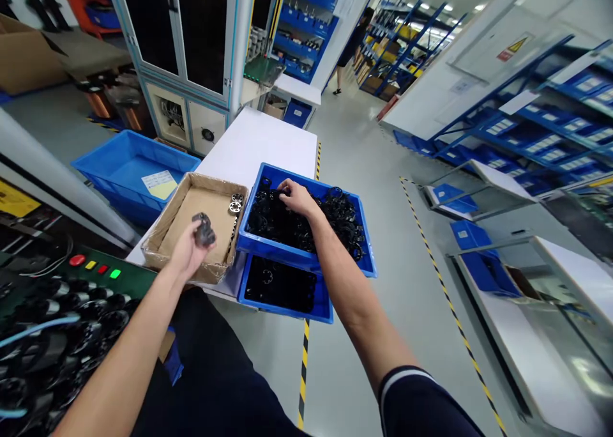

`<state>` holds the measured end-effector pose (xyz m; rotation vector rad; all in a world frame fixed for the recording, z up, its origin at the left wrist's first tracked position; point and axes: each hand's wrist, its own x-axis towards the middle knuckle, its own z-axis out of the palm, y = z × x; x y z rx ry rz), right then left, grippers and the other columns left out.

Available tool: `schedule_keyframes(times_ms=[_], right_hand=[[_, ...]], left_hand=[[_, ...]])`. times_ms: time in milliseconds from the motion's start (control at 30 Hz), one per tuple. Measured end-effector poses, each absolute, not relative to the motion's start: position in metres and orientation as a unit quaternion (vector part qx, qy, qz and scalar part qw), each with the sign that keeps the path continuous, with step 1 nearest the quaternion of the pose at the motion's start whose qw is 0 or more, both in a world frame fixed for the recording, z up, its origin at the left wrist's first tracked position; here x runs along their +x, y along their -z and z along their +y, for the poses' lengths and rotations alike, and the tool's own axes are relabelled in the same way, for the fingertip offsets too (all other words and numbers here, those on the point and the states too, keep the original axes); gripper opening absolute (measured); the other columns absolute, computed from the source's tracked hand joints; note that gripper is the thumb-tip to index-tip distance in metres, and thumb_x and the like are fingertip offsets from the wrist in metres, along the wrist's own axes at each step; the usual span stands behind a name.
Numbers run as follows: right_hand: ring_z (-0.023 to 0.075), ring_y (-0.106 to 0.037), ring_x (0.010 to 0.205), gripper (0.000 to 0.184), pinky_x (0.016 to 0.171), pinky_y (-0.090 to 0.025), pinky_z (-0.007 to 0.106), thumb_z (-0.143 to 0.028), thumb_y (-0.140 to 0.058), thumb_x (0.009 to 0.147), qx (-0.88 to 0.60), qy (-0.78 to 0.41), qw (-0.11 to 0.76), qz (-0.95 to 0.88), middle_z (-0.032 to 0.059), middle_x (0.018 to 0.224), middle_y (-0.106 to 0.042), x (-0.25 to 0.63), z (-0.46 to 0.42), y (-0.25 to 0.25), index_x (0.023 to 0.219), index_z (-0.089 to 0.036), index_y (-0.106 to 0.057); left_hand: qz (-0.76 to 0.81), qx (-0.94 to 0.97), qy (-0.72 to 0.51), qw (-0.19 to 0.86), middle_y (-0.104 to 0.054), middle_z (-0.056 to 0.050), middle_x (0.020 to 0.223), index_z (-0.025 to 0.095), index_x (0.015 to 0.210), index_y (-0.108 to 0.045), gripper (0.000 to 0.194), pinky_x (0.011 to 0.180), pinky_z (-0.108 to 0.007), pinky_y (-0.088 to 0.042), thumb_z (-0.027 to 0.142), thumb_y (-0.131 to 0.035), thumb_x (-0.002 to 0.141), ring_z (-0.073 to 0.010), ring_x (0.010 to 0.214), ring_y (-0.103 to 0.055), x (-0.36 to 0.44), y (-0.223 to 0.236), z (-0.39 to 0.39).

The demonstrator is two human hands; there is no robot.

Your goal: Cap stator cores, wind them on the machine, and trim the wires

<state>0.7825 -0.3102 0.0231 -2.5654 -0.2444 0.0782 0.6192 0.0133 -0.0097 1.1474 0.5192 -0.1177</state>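
My left hand (188,250) is closed around a few dark grey ring-shaped plastic parts (205,230), held above a tape-wrapped cardboard tray (167,223). Inside that tray, some black and silvery ring parts (235,204) line the right side. My right hand (297,199) reaches into a blue bin (306,250) heaped with black plastic parts (338,216). Its fingers are curled down at the heap, and whatever they grip is hidden. A second blue bin (287,316), partly under the first, holds black material with a small ring (267,276) on it.
A white table (272,137) carries the tray and bins. To the left are a large blue tub (131,159) and a green panel with buttons (96,268) above many black parts. Shelving (522,124) and a metal cart (550,335) stand right. A person (352,44) is far off.
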Motion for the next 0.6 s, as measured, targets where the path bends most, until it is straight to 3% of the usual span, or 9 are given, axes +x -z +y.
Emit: schedule_keyframes(times_ms=[100,200,267,367,433,500,600], right_hand=[[0.0209,-0.08,0.102,0.03,0.097,-0.07,0.041,-0.031,-0.088,0.11,-0.951,-0.006,0.298,-0.088,0.0069,0.125,-0.084,0.76,-0.313,-0.025,0.135,-0.018,-0.079],[0.0233,-0.08,0.106,0.042,0.108,-0.065,0.042,-0.016,-0.084,0.092,-0.946,0.026,0.312,-0.082,0.0069,0.118,-0.087,0.732,-0.319,-0.022,0.135,-0.019,-0.082],[0.0264,-0.08,0.109,0.047,0.112,-0.063,0.043,-0.016,-0.079,0.085,-0.944,0.048,0.318,-0.071,0.0098,0.118,-0.088,0.716,-0.322,-0.022,0.131,-0.019,-0.084],[0.0329,-0.08,0.116,0.043,0.12,-0.061,0.051,-0.023,-0.071,0.086,-0.942,0.087,0.321,-0.047,0.018,0.124,-0.088,0.698,-0.325,-0.027,0.126,-0.017,-0.085],[0.0348,-0.08,0.121,0.045,0.126,-0.06,0.055,-0.024,-0.063,0.089,-0.939,0.109,0.323,-0.038,0.0218,0.13,-0.088,0.688,-0.325,-0.034,0.128,-0.016,-0.084],[0.0336,-0.081,0.123,0.053,0.126,-0.061,0.056,-0.022,-0.057,0.091,-0.935,0.118,0.332,-0.043,0.0225,0.138,-0.088,0.674,-0.32,-0.043,0.139,-0.017,-0.079],[0.0283,-0.087,0.113,0.061,0.11,-0.071,0.049,-0.021,-0.053,0.095,-0.925,0.094,0.362,-0.066,0.0197,0.15,-0.085,0.632,-0.299,-0.053,0.155,-0.021,-0.067]], left_hand=[[0.253,0.494,0.057,0.83,-0.077,-0.011,0.095,0.017,0.109,-0.075,0.035,0.057,-0.026,-0.056,0.052,-0.081,0.102,-0.0207,0.076,-0.07,0.525,0.005,0.021],[0.235,0.501,0.115,0.825,-0.075,-0.008,0.083,0.021,0.103,-0.077,0.057,0.05,-0.023,-0.048,0.074,-0.093,0.093,-0.0158,0.061,-0.057,0.422,0.026,0.02],[0.274,0.482,0.132,0.822,-0.075,-0.006,0.087,0.027,0.12,-0.078,0.065,0.048,-0.022,-0.042,0.084,-0.094,0.091,-0.0171,0.062,-0.059,0.361,0.047,0.013],[0.343,0.433,0.143,0.821,-0.069,-0.003,0.083,0.034,0.146,-0.074,0.077,0.047,-0.022,-0.034,0.085,-0.092,0.092,-0.0166,0.058,-0.052,0.297,0.069,0.001],[0.359,0.397,0.149,0.832,-0.06,-0.001,0.078,0.028,0.136,-0.077,0.074,0.048,-0.023,-0.036,0.087,-0.09,0.093,-0.0149,0.058,-0.044,0.277,0.075,-0.003],[0.359,0.366,0.14,0.847,-0.058,-0.002,0.08,0.027,0.123,-0.079,0.065,0.048,-0.025,-0.042,0.084,-0.09,0.094,-0.0163,0.062,-0.046,0.274,0.07,-0.003],[0.324,0.351,0.135,0.868,-0.064,-0.003,0.089,0.029,0.12,-0.079,0.055,0.049,-0.027,-0.051,0.076,-0.093,0.095,-0.02,0.07,-0.058,0.287,0.046,0.003]])
